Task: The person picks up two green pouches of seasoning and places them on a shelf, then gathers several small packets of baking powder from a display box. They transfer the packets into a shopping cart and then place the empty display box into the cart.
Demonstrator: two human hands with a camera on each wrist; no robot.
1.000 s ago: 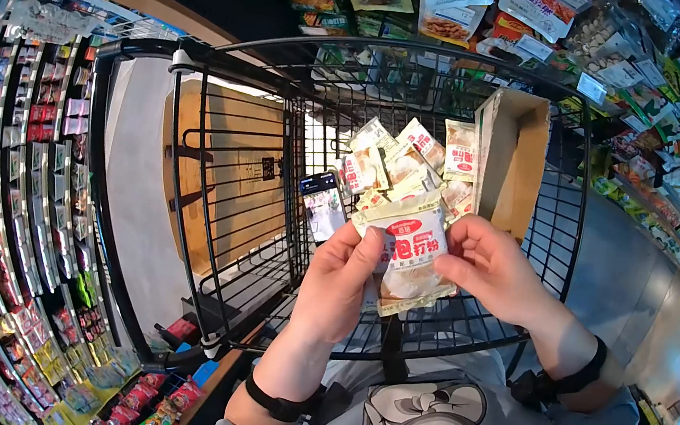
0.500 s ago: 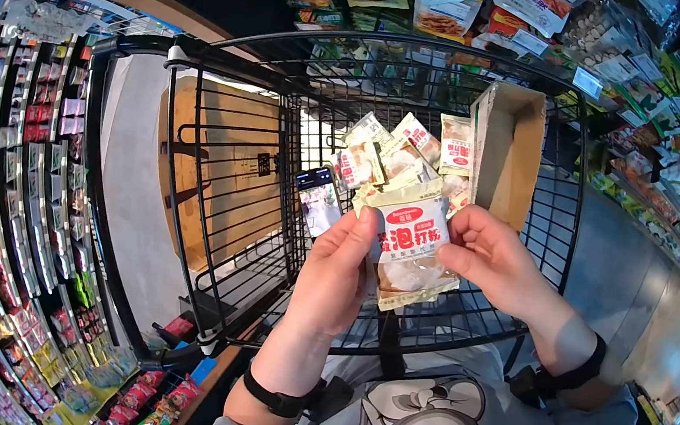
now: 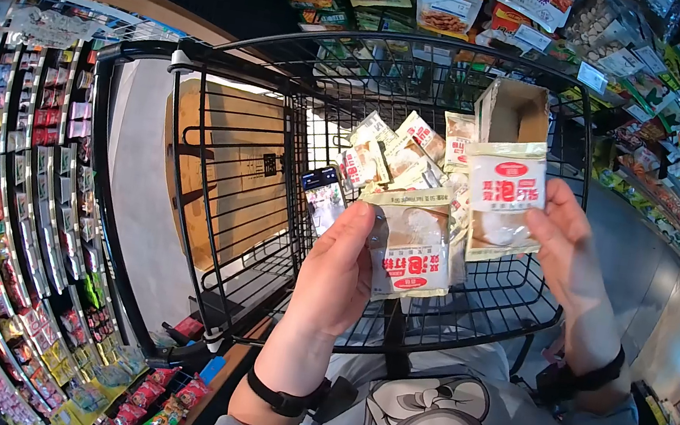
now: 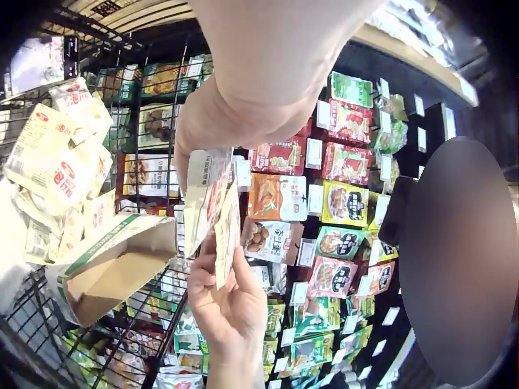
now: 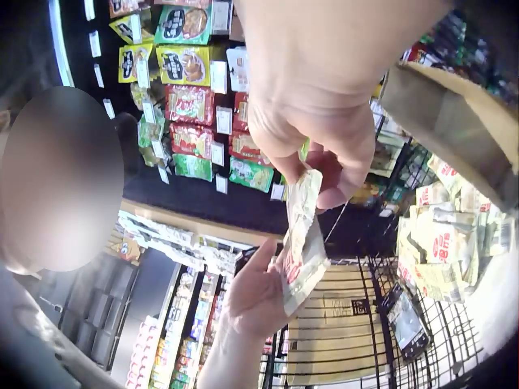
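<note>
My left hand point(image 3: 336, 265) holds a pale yellow-and-white baking powder packet point(image 3: 413, 250) by its left side, thumb on the front; the red print stands upside down. To its right, my right hand point(image 3: 569, 238) pinches a second baking powder packet point(image 3: 505, 198) at its right edge, the print upright. Seen edge-on in the left wrist view, the two packets point(image 4: 207, 194) hang close together between the hands. Behind them, a heap of similar packets point(image 3: 365, 163) lies in a black wire shopping cart point(image 3: 418, 338).
An open cardboard box point(image 3: 513, 115) stands at the cart's right, partly covered by the right-hand packet. Left of the heap lies a phone-like dark-edged object point(image 3: 325, 197). A large flat brown carton point(image 3: 228, 169) shows through the cart's left side. Shelves of bagged goods point(image 3: 449, 9) line the far side.
Both hands were together at one visible packet. My right hand has moved right and up with a packet, and a second, upside-down one now shows in my left hand.
</note>
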